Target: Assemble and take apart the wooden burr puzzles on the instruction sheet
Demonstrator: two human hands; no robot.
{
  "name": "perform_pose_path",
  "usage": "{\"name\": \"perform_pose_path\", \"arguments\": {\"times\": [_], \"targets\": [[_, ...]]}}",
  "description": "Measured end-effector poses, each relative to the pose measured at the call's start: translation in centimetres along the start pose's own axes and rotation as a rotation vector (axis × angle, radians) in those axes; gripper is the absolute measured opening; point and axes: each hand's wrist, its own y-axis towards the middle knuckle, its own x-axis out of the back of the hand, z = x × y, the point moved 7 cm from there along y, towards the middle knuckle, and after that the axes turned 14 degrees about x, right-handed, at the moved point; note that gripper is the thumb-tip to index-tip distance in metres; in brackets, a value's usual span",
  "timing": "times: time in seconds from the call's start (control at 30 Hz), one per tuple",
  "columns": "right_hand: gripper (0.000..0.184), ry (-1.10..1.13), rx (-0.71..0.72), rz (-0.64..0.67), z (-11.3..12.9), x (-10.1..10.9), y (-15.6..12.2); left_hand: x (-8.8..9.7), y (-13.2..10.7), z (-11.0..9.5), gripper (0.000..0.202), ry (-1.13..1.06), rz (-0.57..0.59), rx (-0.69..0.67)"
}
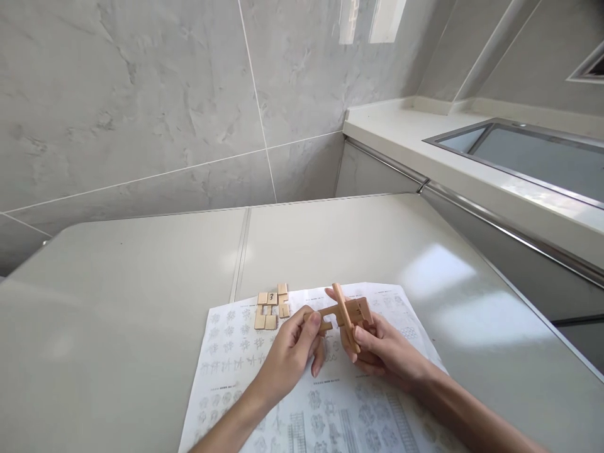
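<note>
Over a printed sheet [302,387] with rows of small line drawings, both hands hold notched wooden puzzle pieces. My left hand [299,343] pinches the end of a light notched piece [329,311] between thumb and fingers. My right hand [377,343] grips a long upright wooden bar [343,311] and a block [363,310] with a dark mark on it. The left piece meets the bar from the side; whether they interlock I cannot tell. Left of my hands, on the sheet's far edge, lie other wooden pieces [262,299], one numbered 3.
The sheet lies on a pale folding table [141,302] with a seam [240,251] across it. Behind stands a grey marble-look tiled wall [165,94]. At the right a white counter [391,129] with a metal-framed sink [519,148] runs past the table's edge.
</note>
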Motion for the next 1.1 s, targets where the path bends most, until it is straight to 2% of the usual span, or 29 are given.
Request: {"name": "perform_pose_path", "arguments": {"times": [0.13,0.4,0.57,0.77,1.1], "targets": [[0.04,0.053,-0.006,-0.034,-0.4,0.4,0.0,-0.1,0.1,-0.2,0.045,-0.005,0.012,-0.004],[0.028,0.267,-0.082,-0.075,-1.0,1.0,0.0,-0.2,0.1,0.0,0.043,-0.001,0.012,-0.017],[0.032,0.367,-0.13,-0.1,-1.7,0.9,-0.1,-0.4,0.0,0.3,0.042,0.027,0.025,-0.003],[0.034,0.306,-0.133,-0.228,-1.9,1.8,-0.5,-0.5,-0.1,0.7,0.04,0.086,0.031,0.032],[0.041,0.294,-0.132,-0.198,-1.8,1.1,-0.4,-0.6,-0.1,0.8,0.039,0.104,0.024,0.034]]}}
